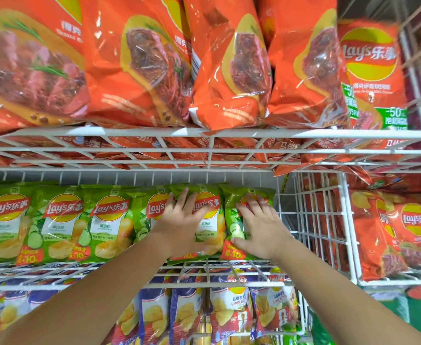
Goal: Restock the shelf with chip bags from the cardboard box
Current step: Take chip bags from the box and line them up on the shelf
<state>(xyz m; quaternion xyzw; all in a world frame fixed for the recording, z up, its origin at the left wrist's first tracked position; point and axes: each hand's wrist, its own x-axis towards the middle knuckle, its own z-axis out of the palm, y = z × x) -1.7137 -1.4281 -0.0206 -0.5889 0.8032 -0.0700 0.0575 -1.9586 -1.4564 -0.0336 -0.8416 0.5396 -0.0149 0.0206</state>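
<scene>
Head: left hand (179,221), right hand (260,229) on green Lay's bags (208,204)

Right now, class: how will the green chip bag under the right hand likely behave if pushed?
The green chip bag looks puffed, so probably light and yielding under the right hand. Its glossy film may be slippery. Standing upright on the wire shelf, it could tip rather than slide.
</scene>
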